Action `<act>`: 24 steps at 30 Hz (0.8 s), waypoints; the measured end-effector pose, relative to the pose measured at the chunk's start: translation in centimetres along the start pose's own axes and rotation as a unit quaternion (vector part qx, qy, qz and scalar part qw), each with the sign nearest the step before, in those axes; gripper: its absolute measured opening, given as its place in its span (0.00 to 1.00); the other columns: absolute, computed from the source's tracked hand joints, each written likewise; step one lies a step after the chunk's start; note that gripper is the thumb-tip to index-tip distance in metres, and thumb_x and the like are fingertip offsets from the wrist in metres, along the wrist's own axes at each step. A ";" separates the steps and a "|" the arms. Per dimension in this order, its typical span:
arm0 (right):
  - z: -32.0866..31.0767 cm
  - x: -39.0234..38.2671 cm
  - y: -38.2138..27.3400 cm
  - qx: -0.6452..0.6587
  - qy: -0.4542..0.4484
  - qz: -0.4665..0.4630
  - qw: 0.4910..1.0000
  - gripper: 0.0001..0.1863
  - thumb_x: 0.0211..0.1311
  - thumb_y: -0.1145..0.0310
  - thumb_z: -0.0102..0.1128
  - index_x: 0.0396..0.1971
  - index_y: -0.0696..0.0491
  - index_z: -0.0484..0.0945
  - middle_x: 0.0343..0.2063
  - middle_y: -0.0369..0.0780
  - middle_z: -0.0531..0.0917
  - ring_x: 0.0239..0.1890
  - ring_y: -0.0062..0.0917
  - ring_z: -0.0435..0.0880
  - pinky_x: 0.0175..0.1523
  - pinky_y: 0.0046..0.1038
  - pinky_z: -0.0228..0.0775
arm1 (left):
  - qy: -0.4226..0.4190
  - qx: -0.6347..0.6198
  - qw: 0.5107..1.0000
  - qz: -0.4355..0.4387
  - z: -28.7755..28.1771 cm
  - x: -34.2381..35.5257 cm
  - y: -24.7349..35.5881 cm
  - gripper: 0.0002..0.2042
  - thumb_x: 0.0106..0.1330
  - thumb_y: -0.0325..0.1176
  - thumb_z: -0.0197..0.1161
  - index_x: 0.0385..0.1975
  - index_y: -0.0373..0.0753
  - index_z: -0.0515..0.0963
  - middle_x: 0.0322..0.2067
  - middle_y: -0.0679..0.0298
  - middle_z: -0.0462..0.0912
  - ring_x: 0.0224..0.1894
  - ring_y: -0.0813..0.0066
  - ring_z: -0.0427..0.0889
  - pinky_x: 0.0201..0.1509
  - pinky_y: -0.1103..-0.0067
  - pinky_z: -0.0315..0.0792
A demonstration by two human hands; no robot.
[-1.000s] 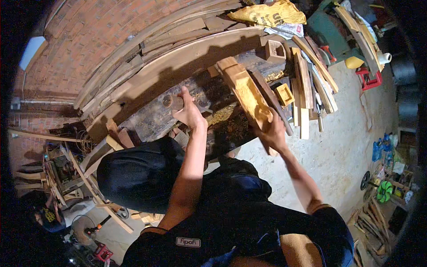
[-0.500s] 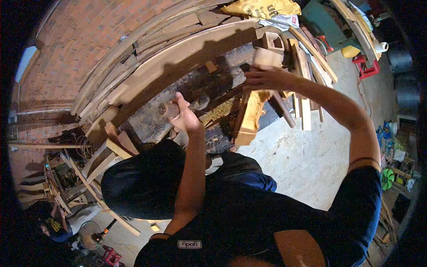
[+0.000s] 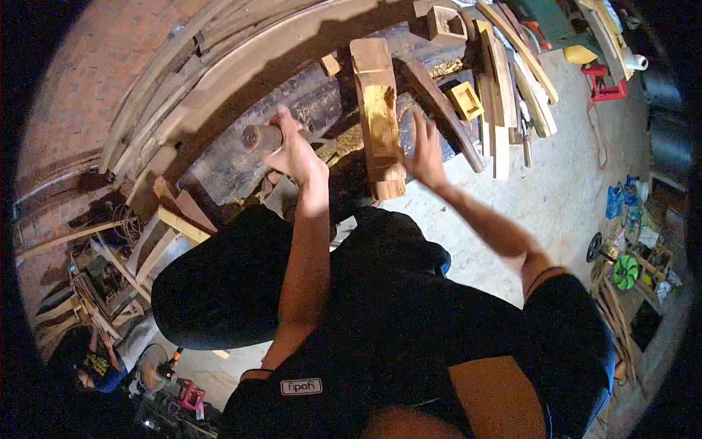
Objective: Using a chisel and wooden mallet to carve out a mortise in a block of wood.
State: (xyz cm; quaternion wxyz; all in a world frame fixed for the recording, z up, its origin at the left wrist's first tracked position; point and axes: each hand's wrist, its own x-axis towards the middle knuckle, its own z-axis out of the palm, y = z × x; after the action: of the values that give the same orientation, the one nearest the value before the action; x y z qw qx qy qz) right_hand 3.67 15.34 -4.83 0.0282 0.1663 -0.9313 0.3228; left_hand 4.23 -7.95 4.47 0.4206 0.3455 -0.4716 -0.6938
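My left hand (image 3: 296,157) is closed around a short, round wooden piece (image 3: 262,139), its blunt end sticking out to the left. Whether this is a mallet or a handle I cannot tell. To its right a thick wooden block (image 3: 374,95) lies on the dark work surface (image 3: 219,164), its near end toward me. A rough, pale hollow is cut into the block's upper face. Beside the block's right edge is my right hand (image 3: 425,154), fingers spread and slightly blurred, gripping nothing. Whether its fingertips touch the wood is unclear.
Right of the block lie a dark wooden bar (image 3: 442,113), a small yellow box (image 3: 466,101) and several long strips (image 3: 501,95). An open wooden box (image 3: 447,25) stands behind. Boards (image 3: 219,80) line the far left. A person (image 3: 99,362) is at lower left.
The wooden block has swung from a slanted position to lie more nearly straight away from me. My right hand has come off its far part, back toward me. My left hand keeps its hold.
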 end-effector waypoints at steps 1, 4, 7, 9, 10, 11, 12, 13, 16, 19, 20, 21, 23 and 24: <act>-0.3 -3.6 -1.7 -0.003 -0.069 0.111 0.991 0.61 0.45 0.45 0.76 0.73 0.55 0.47 0.57 0.56 0.67 0.58 0.54 0.68 0.62 0.48 0.62 | 0.016 -0.002 1.000 -0.006 0.0 0.2 -0.9 0.07 0.64 0.31 0.69 0.29 0.38 0.79 0.26 0.72 0.78 0.26 0.86 0.71 0.30 0.82 0.64; 1.7 -8.6 -3.9 0.031 -0.076 0.211 0.974 0.70 0.37 0.44 0.80 0.72 0.59 0.42 0.65 0.57 0.60 0.66 0.54 0.60 0.68 0.48 0.55 | -0.017 0.006 1.000 -0.008 0.8 -1.0 -1.4 0.07 0.65 0.30 0.69 0.28 0.38 0.78 0.27 0.72 0.78 0.26 0.85 0.71 0.30 0.83 0.64; 4.4 -7.6 -5.8 0.014 -0.050 0.206 0.977 0.69 0.36 0.51 0.83 0.74 0.52 0.42 0.68 0.52 0.57 0.68 0.51 0.59 0.66 0.51 0.56 | -0.002 0.023 0.999 -0.038 2.2 -2.9 -1.1 0.09 0.62 0.31 0.71 0.29 0.39 0.76 0.27 0.69 0.78 0.27 0.82 0.73 0.33 0.80 0.67; 5.5 -6.6 -6.2 -0.032 -0.068 0.237 0.969 0.68 0.34 0.59 0.83 0.75 0.44 0.43 0.68 0.48 0.57 0.67 0.48 0.61 0.63 0.54 0.57 | -0.025 0.032 0.998 -0.043 1.8 -3.3 -1.3 0.11 0.61 0.33 0.72 0.33 0.38 0.75 0.26 0.67 0.77 0.28 0.79 0.74 0.35 0.77 0.70; 5.5 -6.4 -6.2 -0.027 -0.061 0.241 0.968 0.68 0.34 0.59 0.83 0.75 0.44 0.43 0.68 0.48 0.57 0.67 0.48 0.61 0.63 0.54 0.57 | -0.033 0.033 0.998 -0.040 1.8 -3.6 -1.1 0.11 0.61 0.33 0.72 0.33 0.38 0.75 0.26 0.67 0.77 0.28 0.79 0.74 0.35 0.77 0.70; 5.4 -6.3 -6.2 -0.025 -0.063 0.244 0.967 0.67 0.35 0.59 0.82 0.75 0.44 0.43 0.68 0.47 0.58 0.66 0.47 0.62 0.62 0.54 0.58 | -0.043 0.042 0.997 -0.040 1.8 -4.0 -0.9 0.11 0.62 0.32 0.72 0.32 0.38 0.75 0.26 0.67 0.77 0.28 0.79 0.73 0.35 0.77 0.70; 5.4 -6.1 -6.2 -0.022 -0.066 0.247 0.966 0.67 0.36 0.60 0.82 0.75 0.43 0.43 0.67 0.47 0.59 0.65 0.47 0.63 0.62 0.54 0.58 | -0.053 0.051 0.996 -0.041 1.9 -4.2 -0.8 0.10 0.62 0.32 0.71 0.32 0.38 0.75 0.25 0.68 0.77 0.27 0.79 0.73 0.35 0.77 0.70; 5.2 -5.9 -5.9 -0.024 -0.024 0.235 0.971 0.65 0.37 0.60 0.81 0.75 0.42 0.44 0.66 0.45 0.61 0.64 0.47 0.63 0.61 0.54 0.58 | -0.062 0.048 0.996 -0.042 2.2 -4.6 -0.4 0.10 0.63 0.31 0.70 0.29 0.38 0.74 0.24 0.69 0.75 0.27 0.79 0.72 0.34 0.77 0.69; 5.6 -3.5 -4.2 -0.031 0.024 0.228 0.973 0.64 0.39 0.57 0.79 0.75 0.43 0.44 0.65 0.45 0.62 0.64 0.46 0.64 0.61 0.53 0.59 | -0.084 0.049 0.995 -0.007 3.0 -4.5 0.3 0.10 0.63 0.32 0.70 0.27 0.39 0.73 0.23 0.70 0.74 0.26 0.80 0.72 0.34 0.78 0.67; 4.5 -2.5 -3.2 -0.003 0.008 0.220 0.975 0.62 0.42 0.56 0.77 0.75 0.46 0.44 0.66 0.48 0.61 0.64 0.47 0.63 0.63 0.51 0.58 | -0.107 0.026 0.994 -0.028 4.3 -4.9 0.2 0.10 0.65 0.32 0.68 0.28 0.39 0.73 0.24 0.70 0.75 0.27 0.82 0.71 0.33 0.80 0.66; 4.0 -2.5 -2.8 0.011 0.019 0.197 0.980 0.60 0.46 0.55 0.75 0.75 0.46 0.44 0.65 0.48 0.62 0.63 0.47 0.65 0.62 0.51 0.58 | -0.107 0.010 0.993 -0.050 5.0 -5.3 0.1 0.10 0.65 0.33 0.69 0.28 0.39 0.73 0.24 0.70 0.75 0.27 0.82 0.71 0.33 0.80 0.66; 3.3 -3.1 -2.5 0.027 0.040 0.191 0.980 0.55 0.50 0.57 0.73 0.74 0.49 0.46 0.64 0.51 0.63 0.62 0.49 0.65 0.64 0.48 0.59 | -0.127 -0.003 0.991 -0.048 5.7 -6.0 0.0 0.10 0.65 0.33 0.69 0.29 0.39 0.73 0.24 0.70 0.75 0.27 0.81 0.72 0.33 0.80 0.67; 2.5 -4.7 -1.1 0.044 0.055 0.175 0.982 0.53 0.52 0.59 0.72 0.73 0.50 0.49 0.63 0.52 0.64 0.62 0.49 0.65 0.64 0.47 0.59 | -0.139 -0.010 0.987 -0.079 6.8 -6.6 -0.7 0.11 0.64 0.36 0.70 0.31 0.39 0.74 0.25 0.69 0.76 0.28 0.81 0.73 0.35 0.79 0.68; 2.1 -5.8 -0.2 0.062 0.073 0.162 0.982 0.50 0.53 0.60 0.71 0.73 0.51 0.51 0.62 0.53 0.64 0.62 0.50 0.65 0.65 0.46 0.59 | -0.147 -0.003 0.985 -0.087 7.3 -6.8 -1.0 0.12 0.63 0.38 0.71 0.31 0.39 0.74 0.24 0.69 0.76 0.28 0.81 0.74 0.35 0.79 0.69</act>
State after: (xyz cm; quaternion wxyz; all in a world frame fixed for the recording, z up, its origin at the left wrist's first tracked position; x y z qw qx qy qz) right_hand 9.32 15.58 -7.34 0.0335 -0.0091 -0.9197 0.3911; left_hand 0.33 1.13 6.44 0.2856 0.2778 -0.4946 -0.7724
